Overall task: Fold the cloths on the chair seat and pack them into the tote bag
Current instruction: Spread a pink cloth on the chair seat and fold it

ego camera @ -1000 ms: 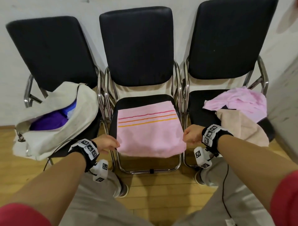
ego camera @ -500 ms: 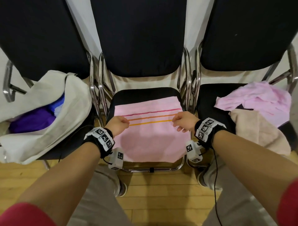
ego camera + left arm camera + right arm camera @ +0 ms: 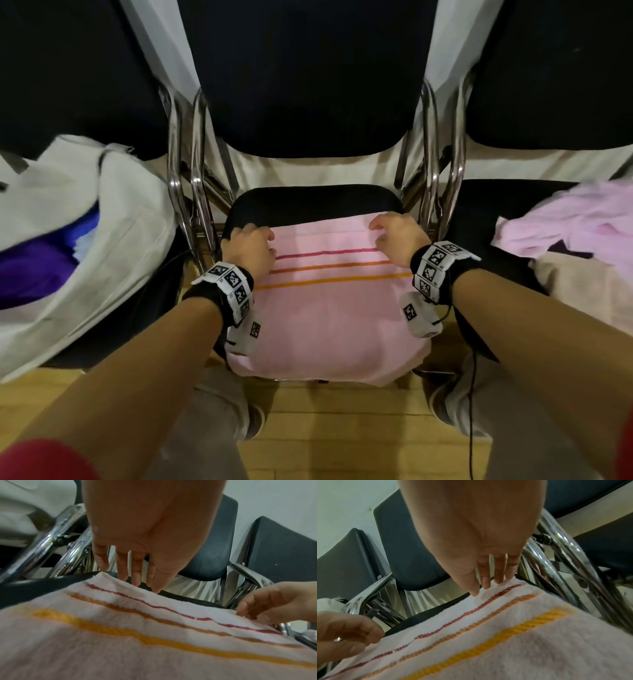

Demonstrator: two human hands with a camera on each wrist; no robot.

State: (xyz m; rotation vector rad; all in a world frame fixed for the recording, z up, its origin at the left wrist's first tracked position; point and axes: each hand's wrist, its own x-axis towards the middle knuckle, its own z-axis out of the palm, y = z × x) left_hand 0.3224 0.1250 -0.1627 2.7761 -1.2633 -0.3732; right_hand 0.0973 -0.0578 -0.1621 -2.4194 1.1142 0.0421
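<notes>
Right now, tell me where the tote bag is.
In the head view the tote bag slumps on the left chair's seat, beside the middle chair with the striped pink towel, its mouth open on purple cloth.

Plain waiting-room or office-type interior. Three black padded chairs with chrome tube frames (image 3: pixel 191 192) stand in a row ahead of the hands, backs against a bare white wall (image 3: pixel 283 497). Light wood plank floor (image 3: pixel 335 421) below the wrists.

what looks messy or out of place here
Two cloths lie crumpled, unfolded, on the right chair seat: a pink cloth and a beige cloth. The striped towel on the middle seat lies flat, its front edge overhanging.
</notes>
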